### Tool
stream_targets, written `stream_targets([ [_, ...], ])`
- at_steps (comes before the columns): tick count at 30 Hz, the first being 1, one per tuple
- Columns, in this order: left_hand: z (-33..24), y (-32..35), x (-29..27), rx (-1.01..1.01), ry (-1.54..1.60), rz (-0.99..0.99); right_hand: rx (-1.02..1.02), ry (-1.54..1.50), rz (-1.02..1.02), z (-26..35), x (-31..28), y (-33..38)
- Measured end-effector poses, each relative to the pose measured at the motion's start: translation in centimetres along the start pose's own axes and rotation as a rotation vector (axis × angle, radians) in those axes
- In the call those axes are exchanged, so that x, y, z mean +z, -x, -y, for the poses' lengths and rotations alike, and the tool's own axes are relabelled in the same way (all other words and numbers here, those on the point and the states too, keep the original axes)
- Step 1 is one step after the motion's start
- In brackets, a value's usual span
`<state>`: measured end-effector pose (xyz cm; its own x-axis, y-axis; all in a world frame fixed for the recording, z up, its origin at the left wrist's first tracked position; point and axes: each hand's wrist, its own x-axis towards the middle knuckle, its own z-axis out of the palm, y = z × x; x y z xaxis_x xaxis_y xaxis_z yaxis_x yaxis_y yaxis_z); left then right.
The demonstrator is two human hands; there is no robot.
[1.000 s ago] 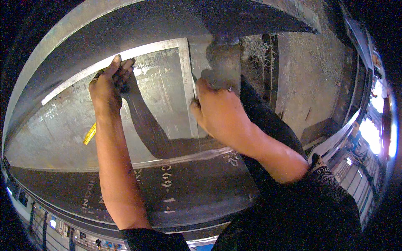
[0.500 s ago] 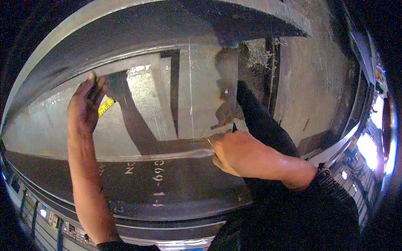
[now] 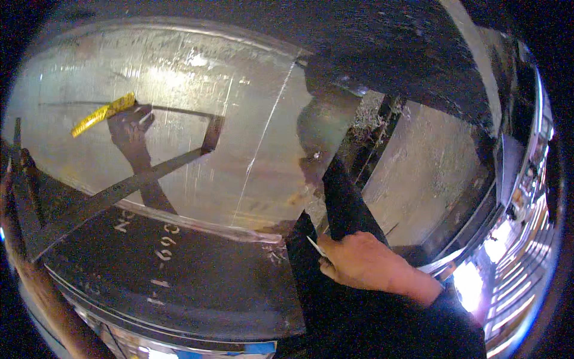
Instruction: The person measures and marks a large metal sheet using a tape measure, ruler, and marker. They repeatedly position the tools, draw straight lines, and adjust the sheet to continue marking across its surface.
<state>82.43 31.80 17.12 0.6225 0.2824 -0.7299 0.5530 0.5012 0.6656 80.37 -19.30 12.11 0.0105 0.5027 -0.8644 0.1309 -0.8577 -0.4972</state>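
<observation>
1. Head view looks down on a large grey steel plate (image 3: 197, 125) lying over a darker steel slab (image 3: 179, 281) with pale stencilled marks on it.
2. The right hand (image 3: 368, 263) comes in from the lower right, its forearm running to a dark sleeve (image 3: 454, 311) at the wrist. The hand lies low, back of the hand up, knuckles toward the plate's near corner.
3. Its fingers (image 3: 335, 254) are curled together and clamped on a thin pale stick, like a marking chalk (image 3: 315, 245), whose tip points up and left, near the plate's lower right edge. The tip is not touching the plate as far as I can tell.
4. The left hand (image 3: 24, 164) shows only as a dark sliver at the far left rim, with the left forearm (image 3: 42, 293) running down the rim toward the bottom edge. Whether its fingers are apart or together cannot be told; the hand is too dark and cut off.
5. A yellow measuring tape (image 3: 103, 112) lies flat on the upper left of the plate, well apart from the right hand. A hand-shaped shadow falls just beside the tape's right end.
6. A thin straight scribed line (image 3: 263, 131) runs down the plate from its upper edge toward the near edge.
7. A dark trouser leg (image 3: 344, 203) stands just above the right hand, against the plate's right edge.
8. No container is in view.
</observation>
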Motion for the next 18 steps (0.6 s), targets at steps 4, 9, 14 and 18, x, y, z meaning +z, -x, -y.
stream_targets([
  [4,1.0,4.4,2.0,-0.005,0.044,-0.052,0.034,0.046,0.065,-2.8,-0.3,1.0],
  [9,4.6,10.8,-0.5,0.284,0.039,-0.290,0.049,0.154,-0.036,-4.8,-2.6,4.5],
  [14,4.0,20.5,4.5,0.301,-0.113,-0.503,-0.063,0.219,-0.193,-10.1,-4.1,6.2],
  [18,4.2,28.3,8.0,0.445,-0.083,-0.604,0.019,0.094,-0.279,-17.0,-5.6,6.6],
])
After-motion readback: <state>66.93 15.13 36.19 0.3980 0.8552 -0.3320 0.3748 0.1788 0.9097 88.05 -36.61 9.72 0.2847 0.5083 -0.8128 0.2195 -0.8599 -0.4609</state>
